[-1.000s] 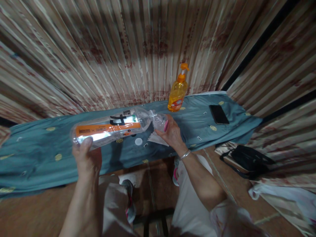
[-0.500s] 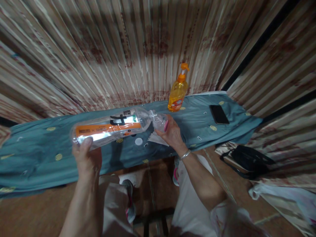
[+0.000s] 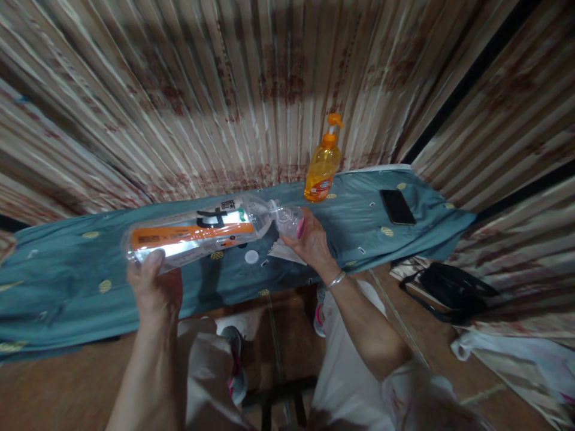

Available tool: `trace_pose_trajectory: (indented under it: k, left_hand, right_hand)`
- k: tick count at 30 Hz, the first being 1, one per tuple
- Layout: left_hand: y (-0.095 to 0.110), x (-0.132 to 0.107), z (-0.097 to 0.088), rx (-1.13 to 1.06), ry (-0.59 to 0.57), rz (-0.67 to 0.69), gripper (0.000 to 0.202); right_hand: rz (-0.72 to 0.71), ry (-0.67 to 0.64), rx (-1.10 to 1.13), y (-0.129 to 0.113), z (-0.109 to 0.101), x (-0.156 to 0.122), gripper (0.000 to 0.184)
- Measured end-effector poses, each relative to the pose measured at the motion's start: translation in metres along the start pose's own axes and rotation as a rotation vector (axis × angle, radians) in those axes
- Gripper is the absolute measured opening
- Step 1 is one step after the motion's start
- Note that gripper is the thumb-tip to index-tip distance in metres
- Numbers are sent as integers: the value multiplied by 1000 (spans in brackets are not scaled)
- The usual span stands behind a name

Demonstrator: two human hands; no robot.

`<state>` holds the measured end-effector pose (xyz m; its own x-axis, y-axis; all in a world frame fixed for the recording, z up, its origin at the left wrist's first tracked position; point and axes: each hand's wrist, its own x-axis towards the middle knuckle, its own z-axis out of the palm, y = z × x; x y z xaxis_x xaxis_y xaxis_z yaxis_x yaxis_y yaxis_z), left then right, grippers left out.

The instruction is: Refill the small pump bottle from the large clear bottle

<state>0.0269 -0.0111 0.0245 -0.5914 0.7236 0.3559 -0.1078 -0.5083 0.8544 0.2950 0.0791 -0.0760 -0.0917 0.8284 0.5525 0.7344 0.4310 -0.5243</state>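
Note:
My left hand (image 3: 155,281) grips the base end of a large clear plastic bottle (image 3: 193,233) with an orange and silver label. The bottle lies nearly level in the air, its neck pointing right. At its mouth is a small clear plastic cup (image 3: 288,221), held in my right hand (image 3: 313,239). Whether bottle and cup touch or the neck reaches inside, I cannot tell. No liquid shows clearly in either one. Below them on the cloth lies a white bottle cap (image 3: 251,257), and a pale piece of paper or tissue (image 3: 286,251) is partly hidden under my right hand.
A pump bottle of orange liquid (image 3: 321,173) stands at the back of the cloth-covered table (image 3: 350,221). Farther right lies a black phone (image 3: 397,207). A pleated curtain (image 3: 251,108) hangs behind. On the floor at right are a black bag (image 3: 453,290) and a pale plastic bag (image 3: 507,359).
My left hand and the bottle's base have shifted slightly left and down. The bottle neck and the cup stay together, almost in the same place.

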Motion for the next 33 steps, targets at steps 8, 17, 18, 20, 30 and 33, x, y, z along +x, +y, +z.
trace_pose_trajectory:
  k: [8,17,18,20,30,33]
  left_hand:
    - [1,1,1,-1,-2,7,74]
    - [0,1,0,22,-1,-1,72]
    - [-1,0,-1,21,-2,2,71]
    - [-1,0,-1,15,-4,4,71]
    - [1,1,1,3,-12,8,74]
    - [1,1,1,-4,-19,13,74]
  right_hand:
    - [1,9,-7,-1,0,0,78]
    - [0,17,-18,-2,0,1,82]
    - [-2,20,-15,-2,0,0,81]
    - [-5,22,-10,-2,0,0,79]
    - [4,18,-9,0,2,-1,79]
    - [12,22,-16,-1,2,0,82]
